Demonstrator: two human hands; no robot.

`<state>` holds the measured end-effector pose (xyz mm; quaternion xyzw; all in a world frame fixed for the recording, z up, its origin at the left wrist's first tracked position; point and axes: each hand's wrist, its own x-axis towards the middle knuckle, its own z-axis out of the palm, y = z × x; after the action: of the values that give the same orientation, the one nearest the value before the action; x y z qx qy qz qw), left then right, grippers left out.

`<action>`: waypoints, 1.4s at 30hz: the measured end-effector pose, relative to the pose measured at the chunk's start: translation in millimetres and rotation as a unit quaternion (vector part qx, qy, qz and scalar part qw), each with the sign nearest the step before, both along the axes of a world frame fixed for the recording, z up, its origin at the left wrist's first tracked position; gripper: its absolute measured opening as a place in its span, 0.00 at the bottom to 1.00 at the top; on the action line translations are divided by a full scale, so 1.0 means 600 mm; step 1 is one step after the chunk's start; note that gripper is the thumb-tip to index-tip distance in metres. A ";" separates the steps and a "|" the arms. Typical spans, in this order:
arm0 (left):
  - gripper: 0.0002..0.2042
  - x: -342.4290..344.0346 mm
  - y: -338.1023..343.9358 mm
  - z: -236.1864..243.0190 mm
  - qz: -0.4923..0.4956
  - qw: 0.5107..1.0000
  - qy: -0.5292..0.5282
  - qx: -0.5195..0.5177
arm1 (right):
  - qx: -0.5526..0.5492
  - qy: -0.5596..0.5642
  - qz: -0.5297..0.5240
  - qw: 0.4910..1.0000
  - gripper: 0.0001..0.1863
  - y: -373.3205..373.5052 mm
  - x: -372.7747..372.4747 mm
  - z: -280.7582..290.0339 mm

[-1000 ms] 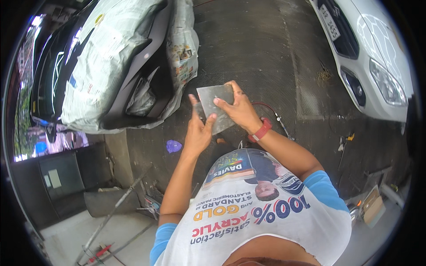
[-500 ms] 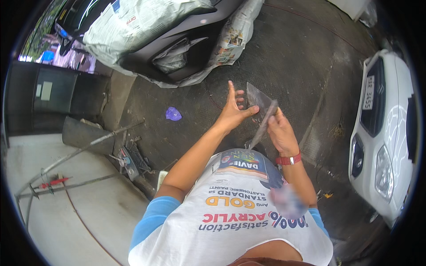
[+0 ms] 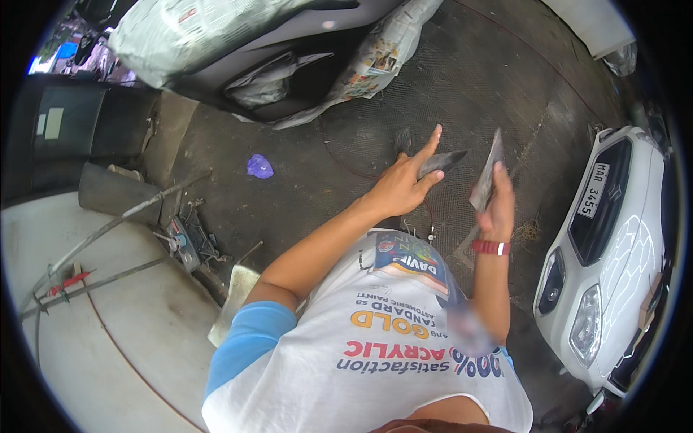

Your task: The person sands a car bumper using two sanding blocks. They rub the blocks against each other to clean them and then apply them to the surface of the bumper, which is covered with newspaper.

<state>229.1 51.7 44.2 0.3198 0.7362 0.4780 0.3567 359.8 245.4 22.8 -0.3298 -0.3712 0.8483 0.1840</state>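
Note:
My left hand [image 3: 401, 186] pinches a dark grey piece of sheet [image 3: 452, 160], which looks like sandpaper, under the thumb. Its index finger stretches out past the piece. Off to the right, my right hand [image 3: 498, 207], with a red watch [image 3: 491, 247] at the wrist, grips another grey piece of sandpaper [image 3: 488, 169] along its edge. That piece stands tilted, its narrow tip pointing away from me. A gap separates the two pieces. Motion blurs the right fingers a little.
Ahead stands a dark car part masked with newspaper [image 3: 195, 36]. A white car [image 3: 613, 238] is parked at right. On the dark floor lie a purple crumpled piece [image 3: 260, 166] and a thin hose [image 3: 346, 169]. A metal bar frame [image 3: 130, 216] and a white panel [image 3: 94, 303] stand at left.
Both hands were close together at the sheet; now they are apart, each with its own piece. My right hand moved right, my left slightly right. The view shifted too.

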 end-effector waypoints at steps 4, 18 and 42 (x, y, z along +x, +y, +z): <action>0.42 -0.074 0.129 -0.045 -0.010 0.999 -0.046 0.007 | 0.252 -0.176 -0.044 0.951 0.24 0.105 -0.103 -0.022; 0.46 -0.385 0.501 0.020 -0.090 0.992 -0.081 0.029 | 0.237 -0.235 -0.121 0.935 0.20 0.470 -0.353 0.010; 0.42 -0.528 1.059 -0.046 0.237 0.866 -0.393 0.199 | 0.229 -0.135 0.299 0.917 0.16 1.203 -0.576 0.040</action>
<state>-87.9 686.9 16.5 -0.0142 0.4778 0.7707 0.4213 14.1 967.4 46.8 -0.2639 -0.6577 0.7030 -0.0595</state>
